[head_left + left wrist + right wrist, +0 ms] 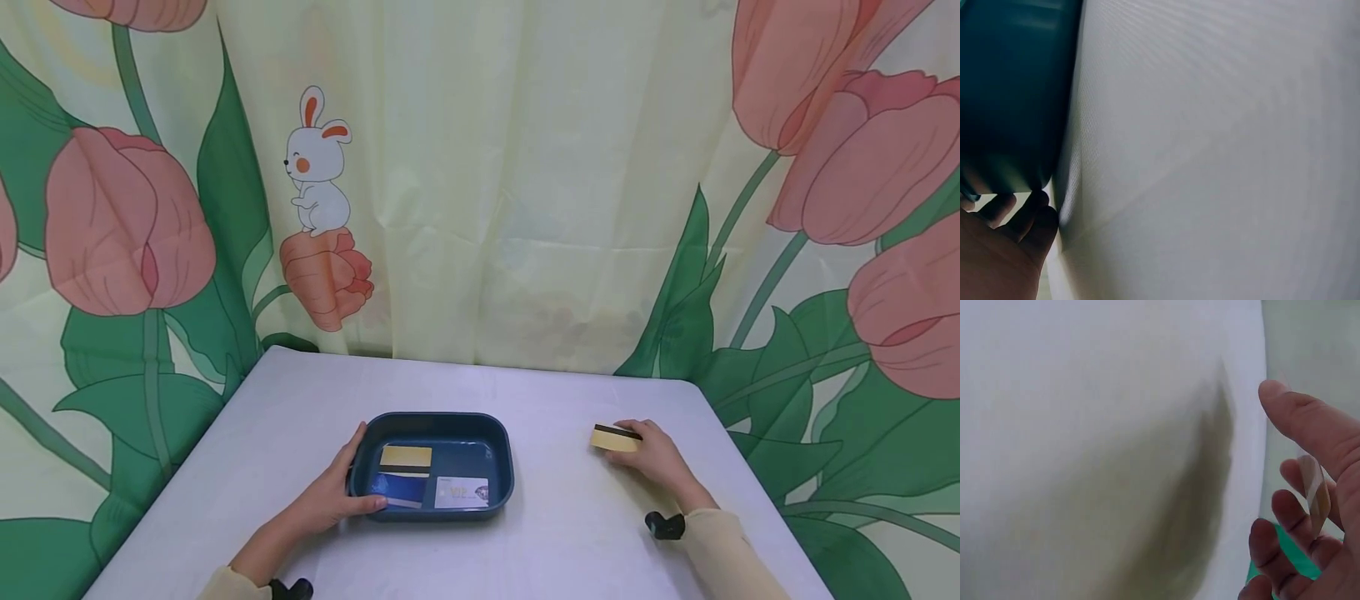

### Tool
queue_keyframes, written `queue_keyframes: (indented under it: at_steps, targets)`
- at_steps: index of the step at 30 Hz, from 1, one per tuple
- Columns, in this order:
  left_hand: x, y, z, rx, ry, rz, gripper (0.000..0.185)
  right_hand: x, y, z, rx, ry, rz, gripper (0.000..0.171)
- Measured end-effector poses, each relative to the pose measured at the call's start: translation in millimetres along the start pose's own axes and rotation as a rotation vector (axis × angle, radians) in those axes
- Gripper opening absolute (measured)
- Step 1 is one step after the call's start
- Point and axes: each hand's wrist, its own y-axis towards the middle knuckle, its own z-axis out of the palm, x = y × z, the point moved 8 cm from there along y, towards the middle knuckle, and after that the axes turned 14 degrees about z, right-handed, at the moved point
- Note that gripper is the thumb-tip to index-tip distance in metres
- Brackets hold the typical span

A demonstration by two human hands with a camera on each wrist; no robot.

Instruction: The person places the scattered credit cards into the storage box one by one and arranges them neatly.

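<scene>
A dark blue tray (502,454) sits on the white table (570,533) and holds a gold card (406,456), a blue card (399,488) and a white card (461,492). My left hand (337,492) grips the tray's left rim, thumb along the front edge; the left wrist view shows its fingers (1019,228) against the tray wall (1010,94). To the right, my right hand (651,454) holds a gold card with a dark stripe (614,437) just above the table. The right wrist view shows that card (1314,494) edge-on between thumb and fingers.
A curtain (480,183) printed with tulips and a rabbit hangs close behind the table and along both sides. The table's right edge (750,467) lies just beyond my right hand.
</scene>
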Motion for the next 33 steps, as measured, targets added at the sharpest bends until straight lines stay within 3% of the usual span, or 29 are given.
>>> queue_keyframes:
  at_steps: [6, 14, 33]
  targets:
    - [-1.1, -0.6, -0.2, 0.005, -0.004, -0.007, 0.126, 26.0, -2.6, 2.4, -0.044, 0.042, -0.033, 0.066]
    - [-0.5, -1.4, -0.3, 0.000, 0.011, -0.026, 0.126, 65.0, -11.3, -2.0, -0.124, 0.068, -0.155, 0.064]
    - [1.7, 0.2, -0.6, -0.006, 0.025, -0.020, 0.126, 112.3, -26.3, 12.6, -0.068, 0.134, -0.130, 0.066]
